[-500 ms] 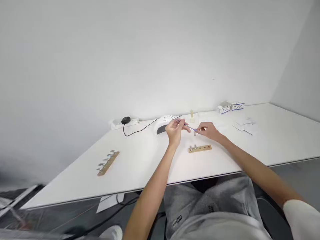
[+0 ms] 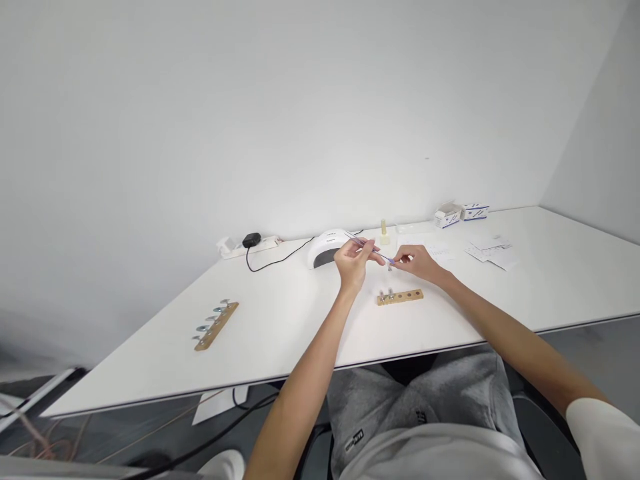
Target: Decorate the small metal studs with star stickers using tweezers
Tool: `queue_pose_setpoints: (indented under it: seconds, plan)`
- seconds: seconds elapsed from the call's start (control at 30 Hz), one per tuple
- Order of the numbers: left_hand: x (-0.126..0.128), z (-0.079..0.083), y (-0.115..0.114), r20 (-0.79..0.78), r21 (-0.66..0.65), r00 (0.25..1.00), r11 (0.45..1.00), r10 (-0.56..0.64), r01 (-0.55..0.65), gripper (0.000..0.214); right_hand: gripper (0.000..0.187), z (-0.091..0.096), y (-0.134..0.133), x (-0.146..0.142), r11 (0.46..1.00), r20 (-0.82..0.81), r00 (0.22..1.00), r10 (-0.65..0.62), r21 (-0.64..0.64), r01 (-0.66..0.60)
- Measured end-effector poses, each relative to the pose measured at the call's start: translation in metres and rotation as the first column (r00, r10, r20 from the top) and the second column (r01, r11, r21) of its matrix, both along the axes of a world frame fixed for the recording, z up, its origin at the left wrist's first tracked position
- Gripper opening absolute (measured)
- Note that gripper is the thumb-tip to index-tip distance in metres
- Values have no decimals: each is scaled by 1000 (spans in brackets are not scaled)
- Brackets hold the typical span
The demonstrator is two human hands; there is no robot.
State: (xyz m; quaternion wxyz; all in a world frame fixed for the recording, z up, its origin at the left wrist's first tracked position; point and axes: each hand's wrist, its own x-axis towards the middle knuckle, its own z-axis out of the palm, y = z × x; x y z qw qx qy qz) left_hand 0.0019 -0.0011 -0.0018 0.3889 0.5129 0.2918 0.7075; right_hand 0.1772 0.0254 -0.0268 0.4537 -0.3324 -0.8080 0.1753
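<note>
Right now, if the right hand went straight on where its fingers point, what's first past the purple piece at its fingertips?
Past the purple piece, the right hand would likely meet the thin stick first, then the left hand; depth is unclear.

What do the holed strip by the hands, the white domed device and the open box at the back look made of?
Holed strip: probably wood, matte; tan colour suggests it.
Domed device: likely plastic, smooth; its white, rounded shell looks moulded.
Open box: apparently thin printed card; blue markings and raised flaps.
</note>
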Motion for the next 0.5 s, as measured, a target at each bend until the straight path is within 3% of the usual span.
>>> queue_pose_setpoints:
  seconds: [0.17, 0.5]
  plan:
    - [-3, 0, 4, 89, -11, 996, 1000, 22, -22, 34, 11, -1, 1, 0, 1000, 6, 1000, 15, -6, -15]
    - [3, 2, -3, 8, -13, 1000, 1000, 10, -10, 34, 12, 0, -1, 0, 1000, 16, 1000, 14, 1, -14]
